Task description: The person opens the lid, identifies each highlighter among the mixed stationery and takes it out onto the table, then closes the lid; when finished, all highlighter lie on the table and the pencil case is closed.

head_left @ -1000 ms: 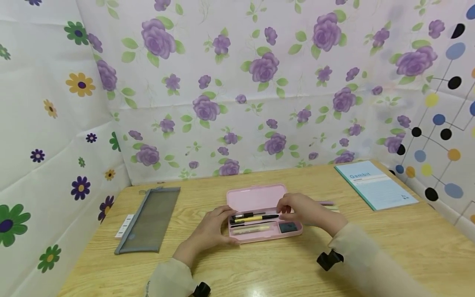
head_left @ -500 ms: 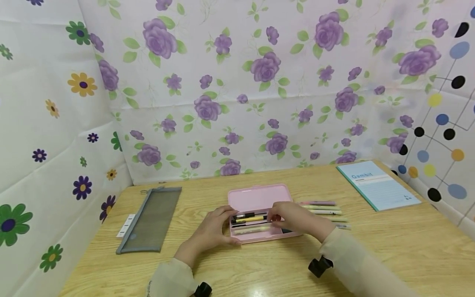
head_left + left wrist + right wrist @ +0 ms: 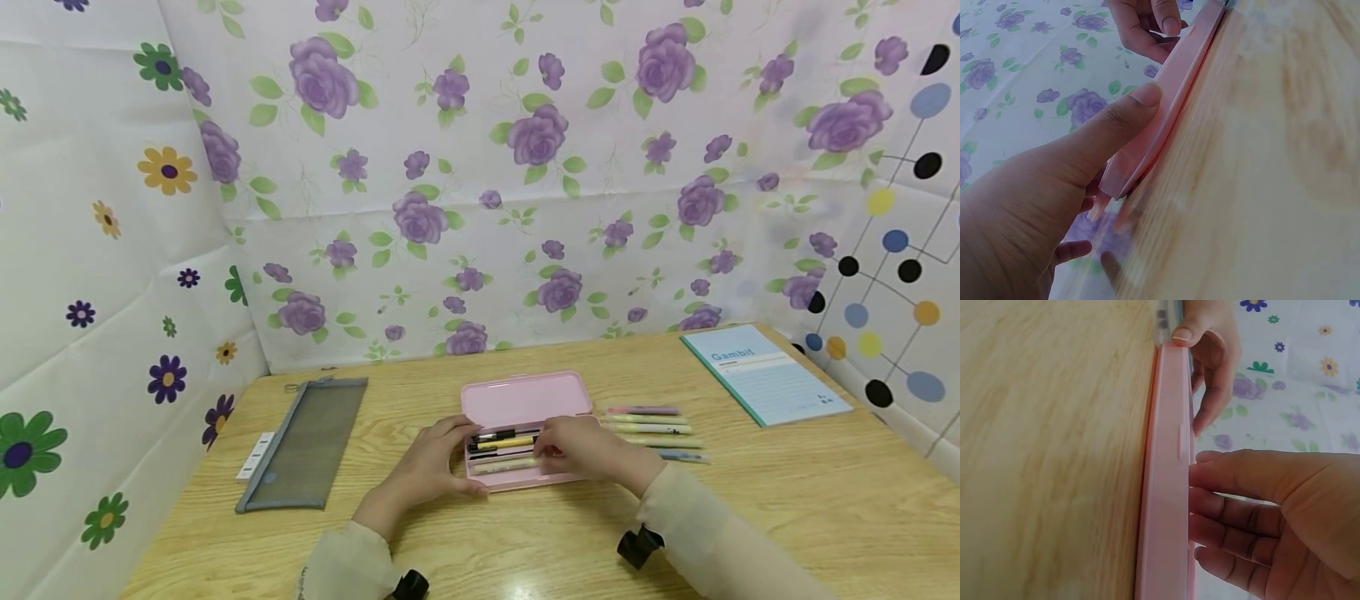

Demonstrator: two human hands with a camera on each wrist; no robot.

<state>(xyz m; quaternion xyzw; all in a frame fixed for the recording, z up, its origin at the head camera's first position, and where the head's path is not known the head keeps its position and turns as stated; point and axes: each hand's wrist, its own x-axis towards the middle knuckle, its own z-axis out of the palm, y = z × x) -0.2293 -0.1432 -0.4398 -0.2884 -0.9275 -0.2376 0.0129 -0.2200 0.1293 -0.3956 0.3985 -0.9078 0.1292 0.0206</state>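
A pink pencil case (image 3: 525, 400) lies with its lid tipped back on the table. My left hand (image 3: 425, 457) grips its left end, thumb on the front wall (image 3: 1175, 94) and fingers around the back. Inside lie a black pen (image 3: 495, 436), a yellow pen (image 3: 501, 444) and, along the front, a pale yellow highlighter (image 3: 501, 466). My right hand (image 3: 592, 450) reaches over the case's right half with bent fingers. Its fingertips dip behind the front wall (image 3: 1166, 456), near the highlighter's right end; I cannot tell whether they pinch it. That hand covers the case's right compartment.
Several highlighters (image 3: 648, 429) lie in a row to the right of the case. A grey mesh zip pouch (image 3: 311, 442) with a white label (image 3: 255, 456) rests on the left. At the back right is a light blue notebook (image 3: 765, 375). Floral cloth (image 3: 480, 200) hangs behind the table.
My right hand has moved left and toward the front of the case, covering the dark block in its right compartment and uncovering the highlighters on the table. The left hand keeps its grip.
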